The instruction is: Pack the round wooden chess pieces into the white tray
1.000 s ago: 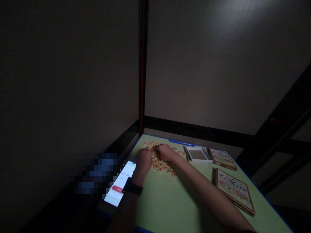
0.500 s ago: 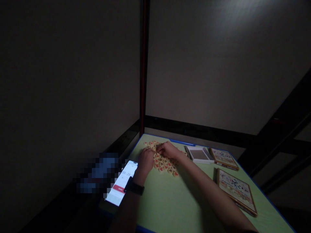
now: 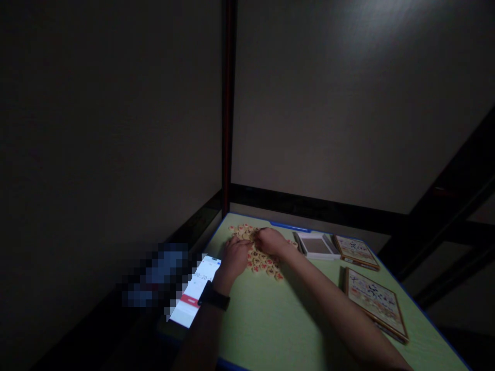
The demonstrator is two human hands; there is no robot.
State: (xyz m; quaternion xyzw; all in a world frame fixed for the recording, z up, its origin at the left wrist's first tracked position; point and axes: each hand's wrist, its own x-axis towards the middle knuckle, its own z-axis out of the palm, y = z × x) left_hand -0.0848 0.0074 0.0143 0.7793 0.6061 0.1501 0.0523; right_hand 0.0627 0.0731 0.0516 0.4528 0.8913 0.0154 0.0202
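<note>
Many round, pale wooden Chinese chess pieces (image 3: 266, 266), marked with red and dark characters, lie spread over the far left part of the green table. My left hand (image 3: 236, 256), with a black band on the wrist, rests at the near left side of the pieces, its fingers stretched out over them. Just right of it, my right hand (image 3: 271, 241) reaches in among the pieces with fingers curled together. Whatever is between its fingertips is hidden. The two hands' fingertips are close to each other.
A lit phone (image 3: 193, 293) showing a timer lies at the left edge, partly behind my left wrist. An open white box (image 3: 317, 246) stands right of the pieces. Two patterned boxes, one farther (image 3: 356, 251) and one nearer (image 3: 375, 301), lie to the right. Walls close off the back and left.
My left hand has shifted slightly right and its fingers look more extended. My right hand has moved slightly right and its fingers have curled more. The boxes have stayed in place.
</note>
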